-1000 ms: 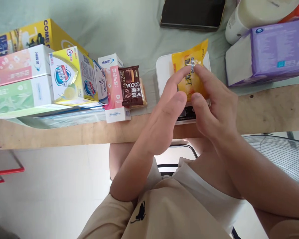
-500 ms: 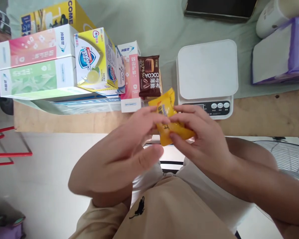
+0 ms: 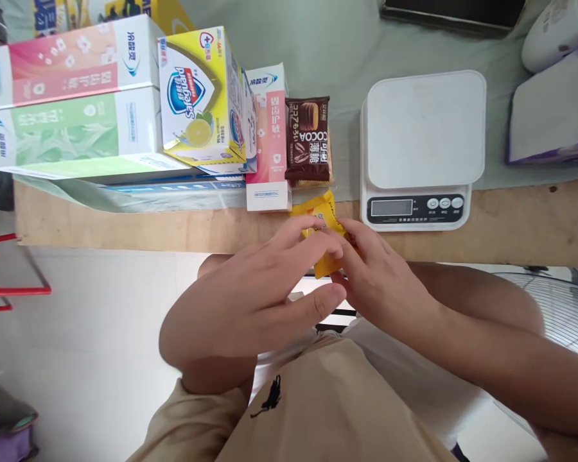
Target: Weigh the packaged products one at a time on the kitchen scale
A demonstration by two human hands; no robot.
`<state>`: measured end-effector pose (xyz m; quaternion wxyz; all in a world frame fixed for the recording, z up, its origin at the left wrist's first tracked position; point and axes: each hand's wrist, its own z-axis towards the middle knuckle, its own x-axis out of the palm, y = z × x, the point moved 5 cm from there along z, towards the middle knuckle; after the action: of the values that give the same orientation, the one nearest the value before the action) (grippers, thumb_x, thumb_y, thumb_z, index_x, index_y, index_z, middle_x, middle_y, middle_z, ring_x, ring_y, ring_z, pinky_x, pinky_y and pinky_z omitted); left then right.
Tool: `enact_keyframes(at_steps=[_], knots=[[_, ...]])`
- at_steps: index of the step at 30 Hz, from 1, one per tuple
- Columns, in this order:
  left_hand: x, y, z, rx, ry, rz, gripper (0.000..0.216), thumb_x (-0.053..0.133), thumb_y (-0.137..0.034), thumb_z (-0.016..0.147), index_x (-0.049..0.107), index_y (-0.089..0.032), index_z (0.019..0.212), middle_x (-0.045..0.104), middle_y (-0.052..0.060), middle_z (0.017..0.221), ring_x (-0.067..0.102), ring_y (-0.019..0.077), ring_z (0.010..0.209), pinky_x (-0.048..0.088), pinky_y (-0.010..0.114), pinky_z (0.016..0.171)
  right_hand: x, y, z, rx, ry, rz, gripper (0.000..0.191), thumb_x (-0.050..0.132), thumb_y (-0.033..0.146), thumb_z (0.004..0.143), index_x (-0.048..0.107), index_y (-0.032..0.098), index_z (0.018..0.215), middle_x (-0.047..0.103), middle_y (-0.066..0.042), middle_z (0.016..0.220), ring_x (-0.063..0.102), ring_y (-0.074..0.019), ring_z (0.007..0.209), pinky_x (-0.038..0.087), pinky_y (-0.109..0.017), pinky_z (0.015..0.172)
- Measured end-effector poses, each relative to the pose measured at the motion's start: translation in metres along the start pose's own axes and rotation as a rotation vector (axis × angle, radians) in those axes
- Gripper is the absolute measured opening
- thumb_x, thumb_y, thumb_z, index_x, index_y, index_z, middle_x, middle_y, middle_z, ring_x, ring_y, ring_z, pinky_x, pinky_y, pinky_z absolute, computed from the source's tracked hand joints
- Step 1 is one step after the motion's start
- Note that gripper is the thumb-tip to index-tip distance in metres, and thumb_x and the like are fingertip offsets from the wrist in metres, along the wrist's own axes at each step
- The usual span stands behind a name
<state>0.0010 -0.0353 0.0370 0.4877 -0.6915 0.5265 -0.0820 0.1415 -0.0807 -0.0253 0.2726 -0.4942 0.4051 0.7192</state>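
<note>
Both my hands hold a small yellow snack packet (image 3: 318,215) at the table's front edge. My left hand (image 3: 260,301) covers its left side with fingers laid over it. Pinching its right side is my right hand (image 3: 380,282). Most of the packet is hidden under my fingers. Just beyond it lies a brown cocoa biscuit pack (image 3: 308,138). The white kitchen scale (image 3: 421,144) stands bare to the right, its display (image 3: 391,207) facing me.
Stacked boxes fill the left of the table: pink and green toothpaste boxes (image 3: 62,96), a yellow soap box (image 3: 200,96), a pink-white box (image 3: 270,141). A purple tissue pack (image 3: 556,112) and a dark tablet (image 3: 453,13) lie at the back right. A fan grille (image 3: 563,308) stands lower right.
The yellow packet was lifted off the scale and brought down-left toward me to the table edge, both hands moving with it. The scale platform now lies bare.
</note>
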Motion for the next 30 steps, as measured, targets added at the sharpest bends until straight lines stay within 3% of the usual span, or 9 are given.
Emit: enact_keyframes(at_steps=[5,11,14,19,23,27,30], knots=[[0.002,-0.001,-0.002,0.054,0.011,0.015,0.034,0.043,-0.047,0.103,0.064,-0.022,0.111,0.06,0.008,0.13,0.06,0.0235,0.12,0.054,0.044,0.108,-0.002,-0.005,0.006,0.009,-0.019,-0.02,0.037,0.053,0.016,0.088,0.054,0.015,0.125,0.064,-0.011,0.109,0.067,-0.0206,0.093,0.063,-0.032,0.074],[0.003,-0.004,-0.005,0.078,0.034,0.041,0.032,0.046,-0.049,0.101,0.065,-0.023,0.106,0.062,0.006,0.123,0.063,0.0228,0.117,0.055,0.039,0.103,-0.008,-0.001,0.007,0.014,-0.014,-0.041,0.022,0.053,0.018,0.081,0.056,0.016,0.103,0.059,-0.008,0.093,0.063,-0.0157,0.076,0.05,-0.024,0.055],[0.003,-0.004,-0.004,0.073,0.046,0.031,0.031,0.05,-0.049,0.1,0.064,-0.023,0.107,0.062,0.007,0.124,0.064,0.0239,0.119,0.056,0.039,0.102,-0.007,-0.001,0.003,0.062,0.035,-0.069,0.014,0.052,0.023,0.086,0.056,0.017,0.098,0.058,-0.007,0.09,0.06,-0.0141,0.067,0.045,-0.023,0.048],[0.001,-0.002,0.0,0.035,0.021,0.042,0.034,0.048,-0.051,0.1,0.065,-0.023,0.11,0.063,0.007,0.125,0.061,0.0262,0.125,0.054,0.045,0.108,-0.003,-0.006,0.004,0.157,0.11,-0.105,0.024,0.052,0.033,0.095,0.06,0.016,0.111,0.064,-0.01,0.103,0.056,-0.0109,0.059,0.03,-0.021,0.04],[-0.001,0.002,0.001,0.039,-0.011,0.052,0.035,0.046,-0.052,0.101,0.065,-0.024,0.112,0.062,0.007,0.132,0.058,0.0274,0.131,0.052,0.048,0.114,-0.002,-0.004,0.009,0.163,0.129,-0.078,0.037,0.053,0.029,0.094,0.057,0.014,0.128,0.065,-0.016,0.121,0.061,-0.0103,0.063,0.032,-0.021,0.044],[-0.002,0.01,0.0,0.005,-0.023,0.056,0.034,0.048,-0.054,0.1,0.063,-0.029,0.119,0.059,0.004,0.14,0.058,0.0279,0.133,0.05,0.049,0.117,-0.004,-0.001,0.012,0.162,0.097,-0.118,0.044,0.059,0.029,0.089,0.059,0.016,0.132,0.066,-0.016,0.125,0.066,-0.0139,0.069,0.026,-0.023,0.046],[-0.002,0.014,0.0,-0.031,-0.023,0.049,0.036,0.046,-0.056,0.101,0.06,-0.03,0.12,0.057,0.003,0.143,0.058,0.0277,0.133,0.048,0.052,0.12,-0.002,-0.003,0.014,0.18,0.106,-0.153,0.039,0.055,0.029,0.092,0.063,0.02,0.129,0.067,-0.013,0.124,0.064,-0.0129,0.066,0.019,-0.023,0.047]])
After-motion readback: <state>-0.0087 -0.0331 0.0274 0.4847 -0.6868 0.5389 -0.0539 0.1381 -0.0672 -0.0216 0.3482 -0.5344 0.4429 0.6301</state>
